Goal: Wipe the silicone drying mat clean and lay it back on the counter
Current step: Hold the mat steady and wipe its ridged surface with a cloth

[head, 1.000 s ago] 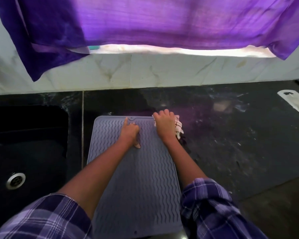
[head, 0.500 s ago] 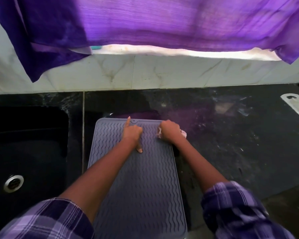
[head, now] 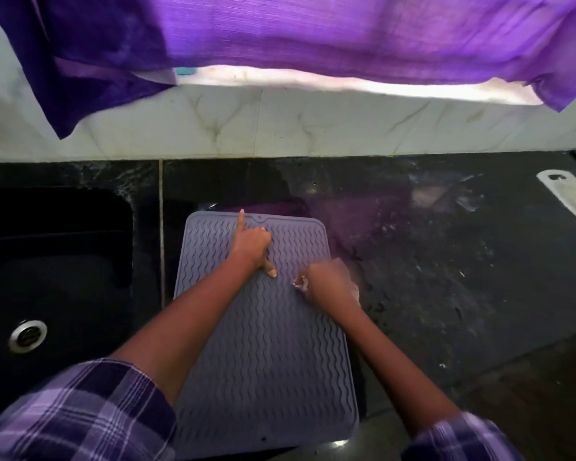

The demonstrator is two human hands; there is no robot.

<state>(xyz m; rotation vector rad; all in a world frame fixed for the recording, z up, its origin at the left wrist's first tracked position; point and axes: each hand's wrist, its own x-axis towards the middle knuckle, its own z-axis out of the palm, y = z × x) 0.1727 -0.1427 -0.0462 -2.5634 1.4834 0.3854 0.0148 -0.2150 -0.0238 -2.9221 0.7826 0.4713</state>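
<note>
I see right hand [head: 326,282], bunched round the cloth [head: 300,283], dragged down from mat [head: 263,344] top; left hand [head: 251,244], finger and thumb splayed, pins it — wipe mid-stroke.

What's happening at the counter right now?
A person is wiping a grey silicone drying mat that lies flat on the dark counter, beside the sink. The left hand presses on the mat near its far end, index finger pointing out. The right hand, blurred, grips a bunched cloth at the mat's right edge. A purple fabric hangs above.
</note>
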